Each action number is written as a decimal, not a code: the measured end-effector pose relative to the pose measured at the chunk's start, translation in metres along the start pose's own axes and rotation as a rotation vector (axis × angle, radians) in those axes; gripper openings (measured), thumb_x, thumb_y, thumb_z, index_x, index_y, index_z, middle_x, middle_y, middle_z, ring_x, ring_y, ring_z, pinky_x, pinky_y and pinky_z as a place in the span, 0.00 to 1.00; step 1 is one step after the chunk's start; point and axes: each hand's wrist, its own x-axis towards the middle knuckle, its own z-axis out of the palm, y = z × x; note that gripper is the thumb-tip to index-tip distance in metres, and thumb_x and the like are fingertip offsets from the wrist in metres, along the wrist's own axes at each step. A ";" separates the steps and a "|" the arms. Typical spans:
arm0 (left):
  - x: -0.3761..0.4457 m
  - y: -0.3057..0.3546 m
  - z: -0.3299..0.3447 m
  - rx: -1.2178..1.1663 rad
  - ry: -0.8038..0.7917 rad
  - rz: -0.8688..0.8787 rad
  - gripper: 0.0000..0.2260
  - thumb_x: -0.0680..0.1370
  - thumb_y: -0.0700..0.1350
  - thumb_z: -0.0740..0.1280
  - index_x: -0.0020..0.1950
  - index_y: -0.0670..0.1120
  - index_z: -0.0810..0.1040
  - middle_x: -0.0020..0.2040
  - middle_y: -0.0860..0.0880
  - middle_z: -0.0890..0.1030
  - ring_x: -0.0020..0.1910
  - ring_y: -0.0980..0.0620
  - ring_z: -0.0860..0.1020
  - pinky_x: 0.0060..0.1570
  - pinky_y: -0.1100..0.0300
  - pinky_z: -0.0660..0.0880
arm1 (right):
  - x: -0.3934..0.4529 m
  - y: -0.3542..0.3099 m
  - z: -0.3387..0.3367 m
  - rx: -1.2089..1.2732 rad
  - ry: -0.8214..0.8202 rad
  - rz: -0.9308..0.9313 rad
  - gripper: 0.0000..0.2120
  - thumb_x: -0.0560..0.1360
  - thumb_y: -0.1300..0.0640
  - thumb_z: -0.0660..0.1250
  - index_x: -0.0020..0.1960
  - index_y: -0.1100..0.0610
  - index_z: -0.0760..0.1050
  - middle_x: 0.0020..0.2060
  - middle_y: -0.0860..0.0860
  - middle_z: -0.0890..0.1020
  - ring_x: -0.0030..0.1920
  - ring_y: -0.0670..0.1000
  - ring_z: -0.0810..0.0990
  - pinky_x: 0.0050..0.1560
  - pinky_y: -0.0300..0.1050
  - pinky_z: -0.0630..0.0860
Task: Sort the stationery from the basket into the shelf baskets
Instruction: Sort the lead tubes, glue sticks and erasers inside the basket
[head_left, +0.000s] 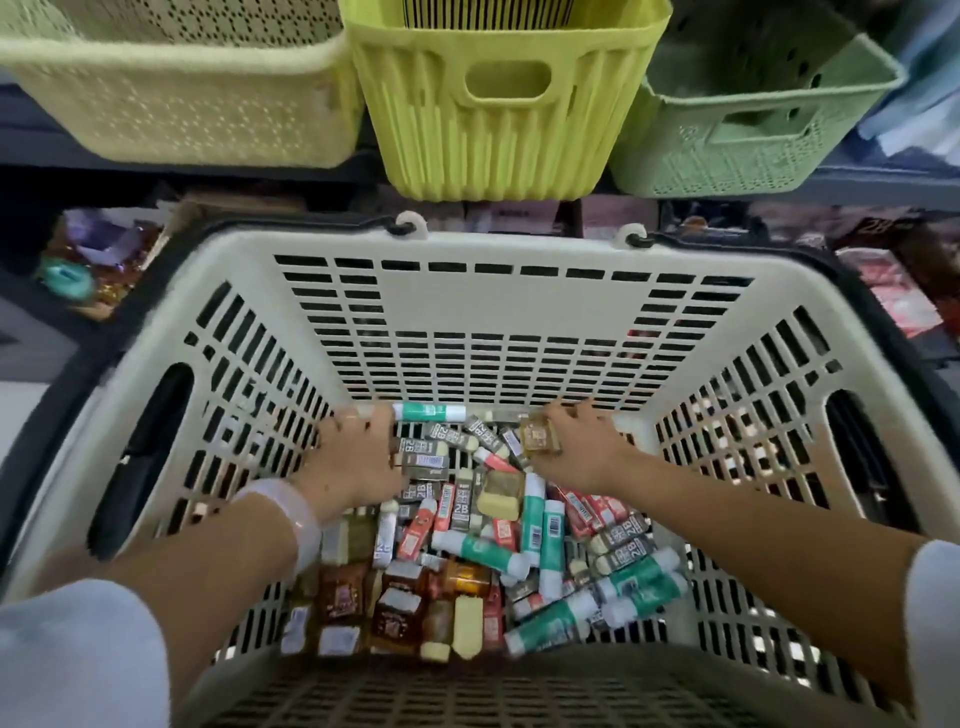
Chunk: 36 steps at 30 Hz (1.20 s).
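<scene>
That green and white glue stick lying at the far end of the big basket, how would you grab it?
The glue stick lies flat on its side against the far wall of the basket, with the left hand at its left end. Probably best to come down from above and pinch the green middle across its round body, since the wall blocks the far side.
</scene>
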 end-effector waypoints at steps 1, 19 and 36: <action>-0.001 -0.002 -0.001 -0.017 -0.025 -0.018 0.30 0.71 0.55 0.69 0.67 0.52 0.57 0.68 0.40 0.62 0.69 0.37 0.56 0.63 0.43 0.63 | 0.001 0.000 0.000 0.006 -0.013 -0.016 0.27 0.72 0.45 0.65 0.68 0.48 0.59 0.62 0.57 0.65 0.65 0.62 0.63 0.65 0.56 0.64; -0.043 0.006 -0.015 -0.108 -0.176 0.245 0.11 0.75 0.37 0.65 0.55 0.49 0.74 0.61 0.47 0.73 0.50 0.50 0.74 0.45 0.61 0.73 | -0.044 -0.018 -0.025 0.418 -0.466 -0.183 0.19 0.73 0.65 0.67 0.59 0.54 0.64 0.46 0.57 0.78 0.40 0.52 0.80 0.41 0.44 0.80; -0.028 -0.012 -0.027 -0.023 -0.014 0.181 0.25 0.78 0.44 0.61 0.73 0.45 0.58 0.69 0.41 0.66 0.47 0.50 0.75 0.38 0.64 0.71 | -0.006 -0.050 -0.011 -0.213 0.080 -0.310 0.25 0.74 0.63 0.60 0.70 0.55 0.63 0.65 0.55 0.69 0.66 0.55 0.67 0.63 0.51 0.70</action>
